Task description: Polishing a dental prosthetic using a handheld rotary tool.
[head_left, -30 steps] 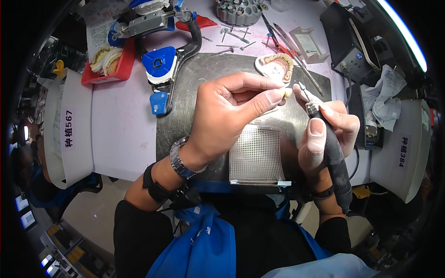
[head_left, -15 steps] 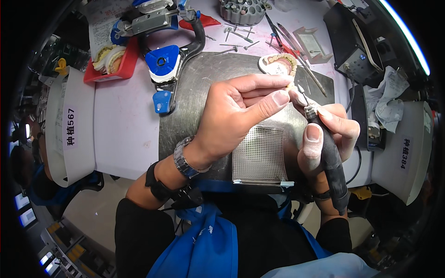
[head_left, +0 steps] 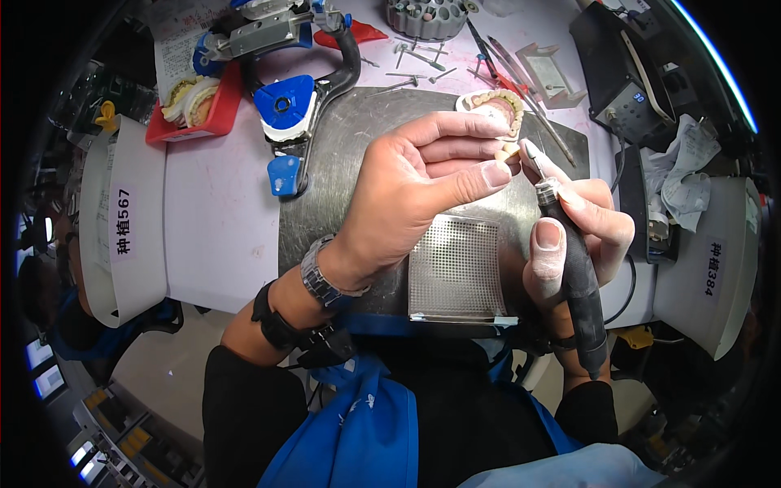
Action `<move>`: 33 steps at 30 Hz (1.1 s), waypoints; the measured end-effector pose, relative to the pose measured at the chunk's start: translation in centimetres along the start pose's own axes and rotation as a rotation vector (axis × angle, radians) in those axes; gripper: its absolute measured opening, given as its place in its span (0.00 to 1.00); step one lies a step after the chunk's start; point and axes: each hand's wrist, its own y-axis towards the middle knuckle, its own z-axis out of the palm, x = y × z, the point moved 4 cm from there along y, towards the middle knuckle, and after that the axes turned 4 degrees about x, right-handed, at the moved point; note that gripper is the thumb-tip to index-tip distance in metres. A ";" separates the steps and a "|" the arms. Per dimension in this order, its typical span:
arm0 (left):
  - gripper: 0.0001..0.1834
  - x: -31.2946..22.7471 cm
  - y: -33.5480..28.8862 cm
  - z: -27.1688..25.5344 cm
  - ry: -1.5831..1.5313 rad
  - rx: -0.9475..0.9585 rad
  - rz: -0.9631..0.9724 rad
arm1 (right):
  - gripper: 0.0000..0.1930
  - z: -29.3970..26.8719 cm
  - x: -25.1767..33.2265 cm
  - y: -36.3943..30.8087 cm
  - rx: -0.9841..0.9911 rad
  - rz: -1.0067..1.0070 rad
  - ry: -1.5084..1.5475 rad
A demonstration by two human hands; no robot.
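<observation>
Between the fingertips of my left hand is a small tooth-coloured dental crown piece, partly hidden by the fingers. My right hand grips a black rotary handpiece like a pen. Its bur points up toward the crown piece and sits close beside it; I cannot tell whether they touch. Just beyond my left fingers lies a dental model with a pink gum area and a row of teeth. Below my hands, a perforated metal tray rests on a grey metal plate.
At the upper left stand a blue-and-black articulator and a red tray holding models. Loose burs, a round bur holder and a clear box lie at the back. A black control unit stands at the right.
My left fingers have shifted, with the index finger raised slightly and the thumb a little apart, so more of the crown piece shows. The handpiece has moved slightly.
</observation>
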 end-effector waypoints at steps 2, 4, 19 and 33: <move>0.16 -0.2 0.0 -0.1 0.036 -0.006 -0.018 | 0.17 0.0 0.0 0.0 -0.005 -0.004 0.000; 0.16 -0.1 0.0 -0.1 0.055 0.005 -0.010 | 0.17 0.1 0.0 0.0 -0.009 -0.009 0.005; 0.12 -0.4 -0.3 0.1 0.076 -0.015 0.099 | 0.16 0.0 0.0 0.1 0.082 -0.056 -0.051; 0.11 -0.4 -0.4 0.0 0.081 -0.019 0.118 | 0.15 0.1 -0.3 -0.1 0.044 -0.086 0.028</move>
